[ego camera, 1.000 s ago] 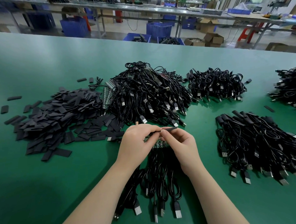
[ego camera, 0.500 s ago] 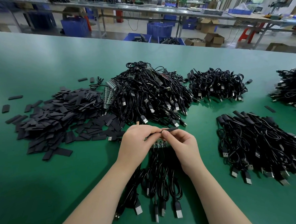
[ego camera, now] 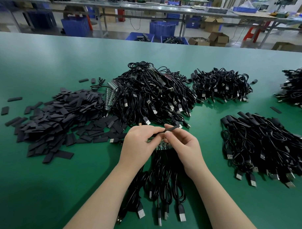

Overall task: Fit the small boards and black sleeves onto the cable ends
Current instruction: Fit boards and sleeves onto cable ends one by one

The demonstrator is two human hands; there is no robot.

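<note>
- A black sleeve [ego camera: 172, 128] sits at mid-frame, pinched by the right hand [ego camera: 184, 147], fingers curled round it.
- The left hand [ego camera: 139, 144] grips the near end, over a green board strip [ego camera: 162, 146].
- Cables [ego camera: 159, 187] run from the boards toward the lower edge.
- Loose sleeves [ego camera: 49, 118] are heaped at left; cable piles [ego camera: 151, 97] lie above and to the right, on the green table [ego camera: 38, 186].

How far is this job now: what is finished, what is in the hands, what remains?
Done, apparently: the sleeved cable pile on the right. In hand: the right hand and left hand pinch one black sleeve above the small boards of a cable bundle. Left: the large unsleeved cable heap and the loose sleeve pile.
</note>
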